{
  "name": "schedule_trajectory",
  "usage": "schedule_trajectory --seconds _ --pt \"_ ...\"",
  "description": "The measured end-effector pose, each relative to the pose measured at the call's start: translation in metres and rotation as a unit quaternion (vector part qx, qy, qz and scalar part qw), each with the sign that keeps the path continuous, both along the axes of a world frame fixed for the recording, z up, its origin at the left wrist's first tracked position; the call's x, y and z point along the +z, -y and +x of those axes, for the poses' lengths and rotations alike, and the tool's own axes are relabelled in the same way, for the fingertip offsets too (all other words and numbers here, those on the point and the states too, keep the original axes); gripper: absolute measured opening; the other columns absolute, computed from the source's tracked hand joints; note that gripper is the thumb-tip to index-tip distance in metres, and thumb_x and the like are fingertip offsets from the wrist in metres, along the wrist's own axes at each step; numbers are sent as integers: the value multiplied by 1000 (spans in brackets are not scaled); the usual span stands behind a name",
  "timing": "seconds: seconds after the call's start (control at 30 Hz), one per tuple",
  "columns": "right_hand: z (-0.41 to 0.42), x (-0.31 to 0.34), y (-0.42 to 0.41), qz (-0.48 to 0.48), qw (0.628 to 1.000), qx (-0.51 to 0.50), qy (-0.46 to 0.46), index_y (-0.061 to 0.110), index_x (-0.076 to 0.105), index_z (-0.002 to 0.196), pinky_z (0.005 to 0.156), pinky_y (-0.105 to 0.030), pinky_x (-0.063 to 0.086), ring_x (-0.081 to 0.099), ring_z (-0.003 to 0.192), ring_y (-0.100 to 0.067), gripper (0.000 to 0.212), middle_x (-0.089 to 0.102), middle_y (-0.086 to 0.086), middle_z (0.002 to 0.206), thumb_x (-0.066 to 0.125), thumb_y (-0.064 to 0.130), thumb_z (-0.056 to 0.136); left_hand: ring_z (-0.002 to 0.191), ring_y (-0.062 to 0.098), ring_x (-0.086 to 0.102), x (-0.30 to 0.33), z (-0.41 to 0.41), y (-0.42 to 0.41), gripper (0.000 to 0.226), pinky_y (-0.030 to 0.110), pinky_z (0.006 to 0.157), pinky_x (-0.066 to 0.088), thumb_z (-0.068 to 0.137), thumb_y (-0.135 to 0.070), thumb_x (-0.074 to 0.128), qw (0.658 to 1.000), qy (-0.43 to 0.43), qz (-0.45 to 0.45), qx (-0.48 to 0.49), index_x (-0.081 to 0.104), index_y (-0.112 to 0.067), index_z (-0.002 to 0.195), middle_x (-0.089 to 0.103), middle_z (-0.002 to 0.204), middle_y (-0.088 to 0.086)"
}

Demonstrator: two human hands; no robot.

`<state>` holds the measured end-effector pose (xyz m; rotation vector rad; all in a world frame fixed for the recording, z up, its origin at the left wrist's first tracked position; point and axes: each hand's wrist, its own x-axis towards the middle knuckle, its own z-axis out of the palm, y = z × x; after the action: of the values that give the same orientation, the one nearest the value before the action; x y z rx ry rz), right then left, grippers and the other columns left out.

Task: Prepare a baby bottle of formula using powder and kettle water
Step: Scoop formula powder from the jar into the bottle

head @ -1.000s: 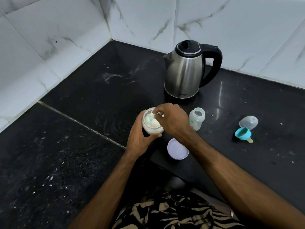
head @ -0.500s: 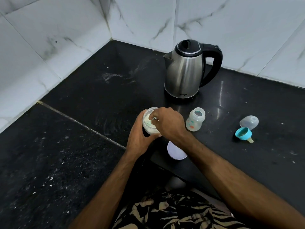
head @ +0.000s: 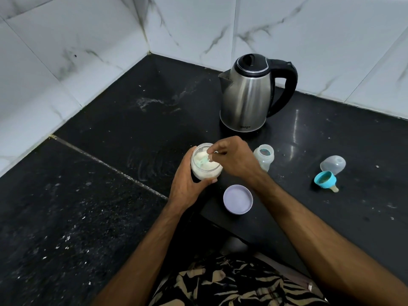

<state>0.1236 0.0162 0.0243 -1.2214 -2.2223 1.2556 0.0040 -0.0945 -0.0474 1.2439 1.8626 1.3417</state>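
While left hand [head: 187,186] grips powder jar [head: 205,164], right hand [head: 234,157] pinching scoop [head: 204,160] has dug back in w/ bottle [head: 264,159] waiting at 3 o'clock.

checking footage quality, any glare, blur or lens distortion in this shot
Head view: a bright glare streak on the black counter right of the kettle; wide-angle bending curves the wall tile lines; the powder jar and scoop are soft, fine detail lost; otherwise evenly lit.

Jar [head: 205,171] at centre — kettle [head: 247,93] at one o'clock, bottle [head: 263,159] at three, lid [head: 237,199] at five; cap [head: 333,164] and teat [head: 326,180] farther right.
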Motion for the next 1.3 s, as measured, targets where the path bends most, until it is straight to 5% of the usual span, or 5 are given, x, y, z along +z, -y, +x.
schedule_trajectory --seconds 0.33,0.83,1.1,1.3 --pt "1 1 1 35 999 -5 -17 25 71 86 77 -21 51 68 81 -6 15 73 7 82 67 10 88 131 4 47 -1 0 0 94 37 108 43 68 -16 89 1000 -10 0 4 37 -20 146 51 142 -11" --pt "7 6 0 58 997 -49 -28 33 61 83 81 -38 56 67 79 -9 17 71 10 79 67 17 85 134 6 45 -6 -1 0 96 43 108 42 67 -20 91 1000 -20 -1 11 37 -20 146 49 144 -12" --pt "-4 21 10 155 979 55 124 26 64 108 71 -27 40 64 94 -19 15 70 2 106 57 22 95 131 4 47 -6 -2 0 95 37 108 43 68 -21 89 1000 -15 -9 7 36 -22 147 50 143 -12" --pt "-18 17 13 156 955 136 213 22 61 119 73 -28 40 62 102 -20 23 66 -2 118 58 21 96 129 -1 46 -7 1 0 93 16 105 39 72 -11 86 1000 4 -19 8 34 -18 149 49 144 -8"
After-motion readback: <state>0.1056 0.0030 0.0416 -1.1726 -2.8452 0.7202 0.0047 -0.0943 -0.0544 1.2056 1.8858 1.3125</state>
